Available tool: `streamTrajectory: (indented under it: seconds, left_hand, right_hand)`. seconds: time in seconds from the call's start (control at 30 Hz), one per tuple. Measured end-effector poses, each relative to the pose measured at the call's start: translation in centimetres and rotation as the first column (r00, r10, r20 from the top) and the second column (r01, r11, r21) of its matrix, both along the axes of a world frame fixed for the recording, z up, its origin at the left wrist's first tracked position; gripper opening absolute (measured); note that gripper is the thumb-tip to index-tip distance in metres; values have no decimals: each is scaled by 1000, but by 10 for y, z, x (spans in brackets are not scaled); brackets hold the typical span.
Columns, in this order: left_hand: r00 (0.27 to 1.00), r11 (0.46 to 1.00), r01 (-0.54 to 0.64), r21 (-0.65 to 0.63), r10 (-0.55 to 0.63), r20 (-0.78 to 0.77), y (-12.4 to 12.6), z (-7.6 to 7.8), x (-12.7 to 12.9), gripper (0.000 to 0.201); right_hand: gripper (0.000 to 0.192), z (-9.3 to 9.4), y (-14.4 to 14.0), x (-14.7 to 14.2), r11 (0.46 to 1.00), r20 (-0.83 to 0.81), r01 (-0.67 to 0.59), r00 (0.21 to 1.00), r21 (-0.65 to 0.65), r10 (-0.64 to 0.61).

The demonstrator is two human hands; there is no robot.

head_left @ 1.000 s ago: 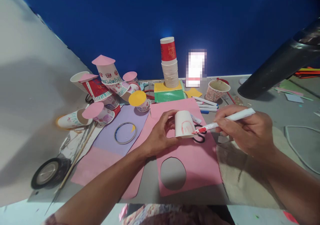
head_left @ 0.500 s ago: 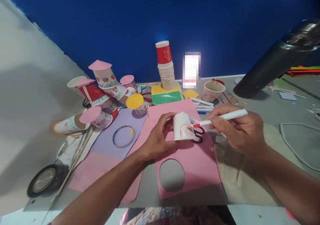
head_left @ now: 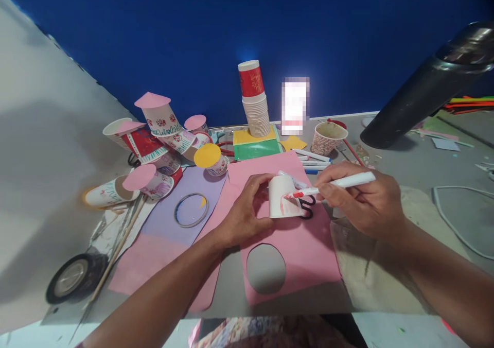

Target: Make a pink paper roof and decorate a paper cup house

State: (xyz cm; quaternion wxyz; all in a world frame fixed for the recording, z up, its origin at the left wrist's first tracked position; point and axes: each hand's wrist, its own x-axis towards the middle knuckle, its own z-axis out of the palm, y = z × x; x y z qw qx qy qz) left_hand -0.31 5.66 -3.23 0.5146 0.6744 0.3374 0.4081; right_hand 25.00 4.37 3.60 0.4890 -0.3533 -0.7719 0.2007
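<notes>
My left hand is closed around the left side of a white paper cup, which is turned rim-down above a pink paper sheet. Faint red lines mark the cup's right side. In my right hand is a white marker with a red tip end, and that tip meets the cup at the red lines. Partly hidden behind the cup lie scissors with black handles. A round hole is cut in the near part of the pink sheet.
Decorated paper cups with pink paper tops crowd the left side. A tall cup stack stands by the blue wall. Capped markers, a patterned cup and a dark bottle are at right. Tape rolls lie left.
The marker tip has shifted slightly left and my right hand with it. More red shows on the cup, and the cup is turned a little.
</notes>
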Motion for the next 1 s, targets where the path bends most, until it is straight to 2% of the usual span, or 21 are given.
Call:
streamTrajectory:
  seconds: [0.37, 0.53, 0.63, 0.77, 0.9, 1.0]
  left_hand:
    - [999, 999, 13, 33, -12, -31, 0, 0, 1, 79]
    - [997, 1000, -9, 21, 11, -77, 0, 8, 1, 78]
    - [999, 1000, -3, 13, 4, -55, -1, 9, 1, 78]
    - [999, 1000, -2, 9, 2, -50, -1, 5, 2, 79]
    - [999, 1000, -5, 8, 5, -51, -1, 4, 2, 77]
    - [999, 1000, -10, -1, 10, -35, -1, 6, 2, 77]
  right_hand:
    - [18, 5, -2, -3, 995, 31, -88, 996, -47, 90]
    - [16, 4, -1, 2, 1000, 35, 2, 999, 13, -3]
    - [15, 3, -1, 3, 999, 46, -24, 999, -25, 25]
    - [17, 3, 0, 2, 1000, 8, -21, 1000, 2, 21]
    - [16, 3, 0, 1, 994, 7, -99, 995, -52, 100]
    - [13, 3, 0, 3, 999, -8, -23, 1000, -43, 23]
